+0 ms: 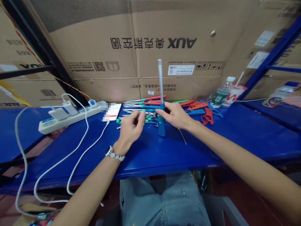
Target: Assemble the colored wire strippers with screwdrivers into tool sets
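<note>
My right hand (175,115) is wrapped round a blue long-necked lighter (161,125), held upright with its silver tube (160,78) pointing up. To its left, my left hand (133,125) is closed, thumb and fingers pinched together near a small green tip; what it holds is too small to make out. Behind both hands lie several metal tubes and lighter parts with red, blue and green pieces. Red handle pieces (207,116) lie to the right of my right hand. A thin rod (182,137) rests on the blue table just in front of the lighter.
A white power strip (70,117) with plugs and cables lies on the left of the blue table (145,157), beside a phone (113,112). A bottle (221,95) and a cup (234,94) stand at the back right. Cardboard boxes (145,28) rise behind.
</note>
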Motion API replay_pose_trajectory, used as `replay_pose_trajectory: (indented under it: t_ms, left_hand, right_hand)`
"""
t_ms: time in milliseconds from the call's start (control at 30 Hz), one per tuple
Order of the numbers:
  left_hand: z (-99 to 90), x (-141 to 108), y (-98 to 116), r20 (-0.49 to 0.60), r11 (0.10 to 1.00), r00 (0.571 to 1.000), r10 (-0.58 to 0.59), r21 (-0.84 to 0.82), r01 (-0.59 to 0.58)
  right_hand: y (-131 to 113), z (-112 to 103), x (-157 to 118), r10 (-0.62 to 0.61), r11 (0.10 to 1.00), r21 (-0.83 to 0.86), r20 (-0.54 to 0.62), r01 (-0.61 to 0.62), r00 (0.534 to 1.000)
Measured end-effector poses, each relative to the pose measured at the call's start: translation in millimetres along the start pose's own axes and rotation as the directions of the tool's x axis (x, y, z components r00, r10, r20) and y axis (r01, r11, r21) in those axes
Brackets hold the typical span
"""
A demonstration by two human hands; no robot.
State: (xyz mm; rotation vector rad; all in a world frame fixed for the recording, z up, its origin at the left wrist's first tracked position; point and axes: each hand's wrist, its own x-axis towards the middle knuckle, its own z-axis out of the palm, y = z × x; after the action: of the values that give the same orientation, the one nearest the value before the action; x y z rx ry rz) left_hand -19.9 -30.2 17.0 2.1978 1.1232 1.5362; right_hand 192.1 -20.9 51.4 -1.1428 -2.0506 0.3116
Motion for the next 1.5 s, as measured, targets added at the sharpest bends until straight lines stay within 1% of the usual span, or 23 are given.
replay_pose_trajectory:
  t_ms: [33,100,167,233,300,333,400,467,533,633,700,800,833,900,1000,1100,1200,1267,1367,1500]
  left_hand:
    - [-1.2,-1,1,-0.069,0.998,0.996,0.049,0.028,-0.047]
    - [-3.2,-3,3,-0.162,0.981,0.972,0.173,0.118,-0.155]
    - [-4.9,-4,4,-0.202,0.948,0.935,0.293,0.188,-0.256]
    - [-6.3,-4,4,-0.209,0.919,0.903,0.375,0.207,-0.334]
    - [-7.3,-2,4,-0.192,0.902,0.888,0.417,0.206,-0.379]
    - [-7.7,-1,3,-0.181,0.9,0.889,0.42,0.205,-0.384]
    - [-8.1,1,2,-0.148,0.915,0.911,0.385,0.187,-0.357]
    - [-8.0,3,1,-0.104,0.948,0.949,0.299,0.149,-0.282]
    - [-7.4,5,-1,-0.054,0.973,0.977,0.205,0.116,-0.198]
    - [-6.9,8,-5,0.07,0.988,0.992,0.107,0.105,-0.114]
    - [-8.1,10,-9,0.2,0.988,0.975,0.095,0.104,-0.118]
    - [-13.6,10,-14,0.392,0.981,0.909,0.14,0.069,-0.181]
    - [-16.1,9,-16,0.439,0.98,0.887,0.146,0.056,-0.189]
    - [-20.9,6,-19,0.501,0.986,0.857,0.121,0.039,-0.162]
    - [-25.1,0,-24,0.563,0.994,0.824,0.063,0.037,-0.101]
    - [-23.7,-3,-28,0.607,0.994,0.794,0.039,0.054,-0.091]
    - [-18.4,-4,-31,0.649,0.993,0.76,0.032,0.064,-0.096]
    - [-14.9,-4,-32,0.665,0.992,0.746,0.028,0.071,-0.1]
    - [-12.1,-4,-34,0.664,0.991,0.747,0.038,0.072,-0.115]
    - [-11.7,-6,-36,0.648,0.993,0.76,0.041,0.055,-0.101]
  right_hand:
    - [-6,-3,4,-0.036,0.989,-0.138,0.062,0.044,0.997]
    - [-19,-3,9,-0.102,0.911,-0.377,0.185,0.166,0.977]
    - [-28,5,11,-0.145,0.815,-0.495,0.33,0.302,0.933]
    - [-30,17,10,-0.179,0.748,-0.533,0.412,0.395,0.894]
    - [-27,31,8,-0.201,0.716,-0.537,0.454,0.447,0.868]
    - [-24,37,6,-0.205,0.709,-0.534,0.468,0.46,0.86]
    - [-17,46,2,-0.202,0.72,-0.515,0.486,0.465,0.85]
    - [-11,53,-3,-0.189,0.754,-0.484,0.488,0.444,0.852]
    - [-6,56,-6,-0.172,0.796,-0.454,0.464,0.4,0.869]
    - [-1,57,-8,-0.158,0.845,-0.41,0.421,0.343,0.893]
    - [1,57,-8,-0.153,0.874,-0.372,0.399,0.313,0.904]
    - [4,58,-9,-0.117,0.922,-0.305,0.367,0.238,0.923]
    - [4,58,-10,-0.099,0.937,-0.281,0.357,0.208,0.929]
    - [5,57,-11,-0.087,0.959,-0.225,0.356,0.176,0.931]
    - [4,49,-13,-0.131,0.97,-0.143,0.379,0.198,0.916]
    - [7,34,-19,-0.158,0.973,-0.092,0.409,0.213,0.899]
    - [17,23,-28,-0.172,0.982,-0.001,0.397,0.188,0.902]
    - [26,22,-33,-0.2,0.98,0.088,0.369,0.18,0.908]
    - [38,27,-38,-0.252,0.963,0.168,0.301,0.209,0.92]
    - [44,32,-39,-0.289,0.954,0.154,0.251,0.256,0.924]
